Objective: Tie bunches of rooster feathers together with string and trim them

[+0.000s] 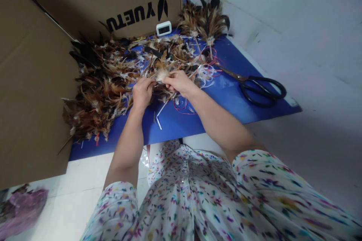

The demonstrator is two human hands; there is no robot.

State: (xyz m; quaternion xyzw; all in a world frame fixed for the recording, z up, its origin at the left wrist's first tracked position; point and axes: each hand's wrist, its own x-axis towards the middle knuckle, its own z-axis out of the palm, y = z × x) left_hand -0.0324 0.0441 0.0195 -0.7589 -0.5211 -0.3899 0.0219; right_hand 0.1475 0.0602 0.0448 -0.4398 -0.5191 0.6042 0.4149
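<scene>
My left hand (143,91) and my right hand (178,82) meet over the blue board, fingers pinched at the base of a small feather bunch (162,72). Its pale, fluffy lower part shows between the hands, with brown tips pointing away from me. Whether a thread is also between my fingers is too small to tell. Around and behind the hands lies a spread of loose brown and black feathers (107,83). To the right of my right hand are tangled white strips (206,75), and a thin red string (181,112) lies in front of it.
Black-handled scissors (263,89) lie on the right of the blue board (226,101). Feather bundles on sticks (210,26) stand at the back right, near a small white digital clock (164,28). Cardboard (85,3) walls the back and left. A pink plastic bag (25,211) is on the floor.
</scene>
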